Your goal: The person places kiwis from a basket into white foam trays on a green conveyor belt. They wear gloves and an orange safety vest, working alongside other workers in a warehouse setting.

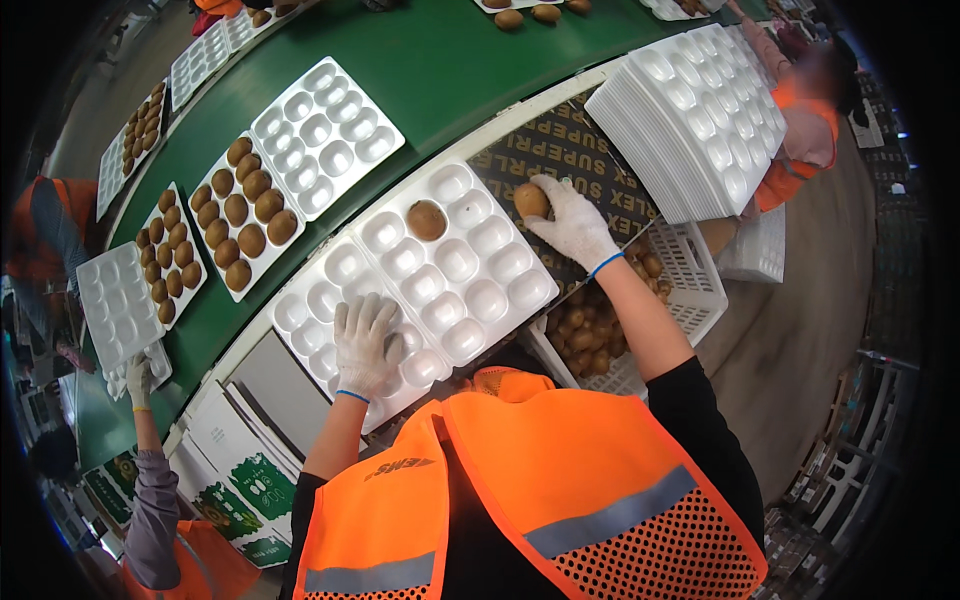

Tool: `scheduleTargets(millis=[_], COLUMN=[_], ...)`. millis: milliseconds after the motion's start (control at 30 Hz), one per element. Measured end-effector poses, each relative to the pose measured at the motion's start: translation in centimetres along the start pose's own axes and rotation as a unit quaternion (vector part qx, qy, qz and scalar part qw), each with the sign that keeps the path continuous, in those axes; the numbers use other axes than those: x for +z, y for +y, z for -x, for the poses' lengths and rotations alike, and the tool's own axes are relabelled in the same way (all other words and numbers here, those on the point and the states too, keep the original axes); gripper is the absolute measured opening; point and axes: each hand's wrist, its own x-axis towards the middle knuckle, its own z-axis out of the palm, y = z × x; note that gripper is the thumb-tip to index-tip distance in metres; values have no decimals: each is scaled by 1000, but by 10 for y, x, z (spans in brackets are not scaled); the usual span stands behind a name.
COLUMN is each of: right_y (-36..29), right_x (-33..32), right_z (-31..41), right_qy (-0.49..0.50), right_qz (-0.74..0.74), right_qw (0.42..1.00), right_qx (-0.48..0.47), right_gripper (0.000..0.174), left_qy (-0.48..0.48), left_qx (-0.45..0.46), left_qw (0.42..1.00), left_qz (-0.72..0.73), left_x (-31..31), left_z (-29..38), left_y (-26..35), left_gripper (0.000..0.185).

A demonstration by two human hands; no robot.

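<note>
My right hand (574, 221), in a white knit glove with a blue cuff, grips a brown kiwifruit (531, 201) above the dark printed board (559, 154). To its left lies a white moulded plastic tray (455, 260) with rounded hollows; a single kiwifruit (427, 220) sits in one of its upper hollows. My left hand (365, 345), gloved the same way, rests palm down on the adjoining tray half (306, 336), fingers slightly apart. A dark patch shows by its thumb. No fruit is visible in that half, though the hand covers some hollows.
A green conveyor belt (450, 82) carries filled trays (244, 214) and a bare tray (328, 139). Stacked trays (686, 120) stand at right, above a white crate (675, 289) of kiwifruit. Printed cartons (232, 465) lean at lower left. A co-worker's gloved hand (139, 382) holds a tray; other people stand around.
</note>
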Motion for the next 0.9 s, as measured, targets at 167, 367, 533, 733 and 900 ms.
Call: scheduleTargets(millis=[167, 367, 533, 733, 900], right_y=[-81, -86, -61, -56, -50], right_x=[51, 52, 72, 67, 42], right_z=[26, 4, 5, 4, -19], right_qy=[-121, -192, -127, -135, -113], right_qz=[89, 139, 147, 138, 15], right_qw=[984, 970, 971, 964, 981], right_qx=[-94, -57, -142, -184, -159], right_gripper=[53, 56, 59, 52, 69], left_qy=[12, 44, 21, -8, -20], left_qx=[6, 20, -19, -140, -142], left_qw=[1000, 999, 1000, 989, 988], left_qz=[20, 22, -10, -56, -61], left_x=[7, 16, 38, 49, 33], left_z=[-17, -30, -20, -18, -5], left_y=[6, 7, 1, -13, 0], left_gripper=[49, 47, 59, 69, 66])
